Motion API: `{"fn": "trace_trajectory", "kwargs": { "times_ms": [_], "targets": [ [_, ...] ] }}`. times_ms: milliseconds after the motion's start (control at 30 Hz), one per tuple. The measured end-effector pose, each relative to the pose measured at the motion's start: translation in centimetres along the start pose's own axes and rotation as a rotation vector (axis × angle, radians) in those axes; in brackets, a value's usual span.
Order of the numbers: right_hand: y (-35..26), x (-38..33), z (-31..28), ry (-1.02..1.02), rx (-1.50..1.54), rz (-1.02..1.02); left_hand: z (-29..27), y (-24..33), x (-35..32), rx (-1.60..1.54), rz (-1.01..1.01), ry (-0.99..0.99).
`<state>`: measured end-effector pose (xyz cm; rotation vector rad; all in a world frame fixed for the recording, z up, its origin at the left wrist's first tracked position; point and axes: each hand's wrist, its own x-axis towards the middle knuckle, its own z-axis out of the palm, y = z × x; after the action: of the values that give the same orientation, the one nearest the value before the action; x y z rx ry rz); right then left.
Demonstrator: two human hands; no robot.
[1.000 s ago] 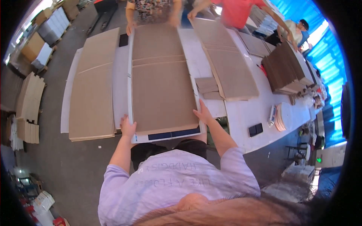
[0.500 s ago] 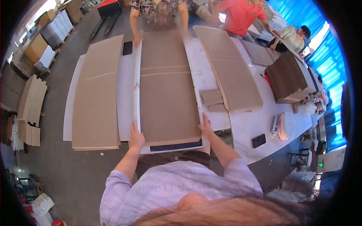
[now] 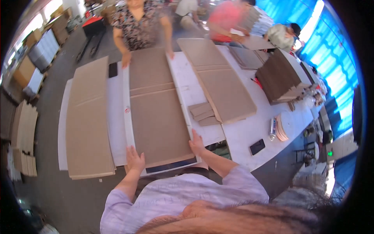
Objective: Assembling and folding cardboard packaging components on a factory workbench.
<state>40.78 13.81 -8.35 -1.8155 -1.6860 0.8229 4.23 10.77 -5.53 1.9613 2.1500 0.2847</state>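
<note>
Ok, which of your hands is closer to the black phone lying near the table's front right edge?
Right. The right hand rests on the cardboard sheet's near right corner, closer to the black phone; the left hand sits on the near left corner, farther away.

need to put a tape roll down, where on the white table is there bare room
Bare white strip between the centre board and the right board stack, above the small offcuts. Another patch around the black phone. Narrower strip between the left stack and centre board. Far right is crowded with dark sheets.

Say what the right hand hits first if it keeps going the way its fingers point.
The right hand already rests on the cardboard sheet; fingers point up-table, so likely more of that sheet, then the co-worker's hand at the far end.
</note>
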Motion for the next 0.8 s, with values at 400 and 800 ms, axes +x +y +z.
{"fn": "trace_trajectory", "kwargs": {
  "times_ms": [400,800],
  "targets": [
    [-8.0,-1.4,0.7,-0.042,-0.625,-0.079,1.9,-6.7,0.5,-0.612,0.095,0.001],
    [-9.0,-4.3,-0.4,-0.135,-0.532,-0.712,-1.1,-6.7,-0.6,-0.537,0.075,0.109]
  ]
}}
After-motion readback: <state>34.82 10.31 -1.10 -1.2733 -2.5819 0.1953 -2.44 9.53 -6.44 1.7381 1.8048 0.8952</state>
